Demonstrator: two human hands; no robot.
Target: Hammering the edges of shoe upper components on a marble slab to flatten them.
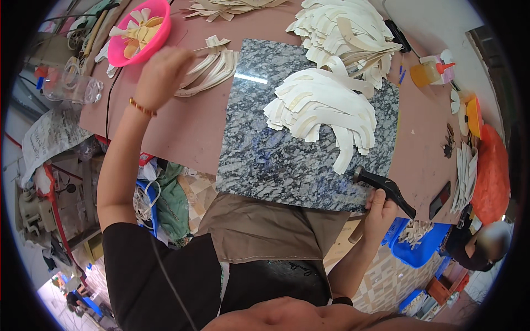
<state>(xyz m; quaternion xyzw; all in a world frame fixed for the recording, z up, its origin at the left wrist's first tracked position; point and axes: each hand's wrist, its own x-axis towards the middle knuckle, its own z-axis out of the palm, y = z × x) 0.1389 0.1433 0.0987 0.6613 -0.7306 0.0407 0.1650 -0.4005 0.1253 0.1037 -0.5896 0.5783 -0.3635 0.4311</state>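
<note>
My right hand (380,214) grips a hammer (389,190) by its handle at the front right edge of a speckled grey stone slab (254,143). The dark hammer head lies over the slab's corner. A fanned pile of white curved strips (326,105) rests on the slab, one strip sticking out toward me. My left hand (164,71) is raised over the table's left side, between a pink bowl (164,38) and a small bunch of pale strips (212,69). It is smeared by motion, and its fingers and anything in them cannot be made out.
A bigger heap of white strips (342,33) lies behind the slab. At the right are a bottle of yellow liquid (424,75), a phone (440,199) and an orange-red bag (491,171). A blue bin (417,251) stands below; another person (472,248) is beyond it.
</note>
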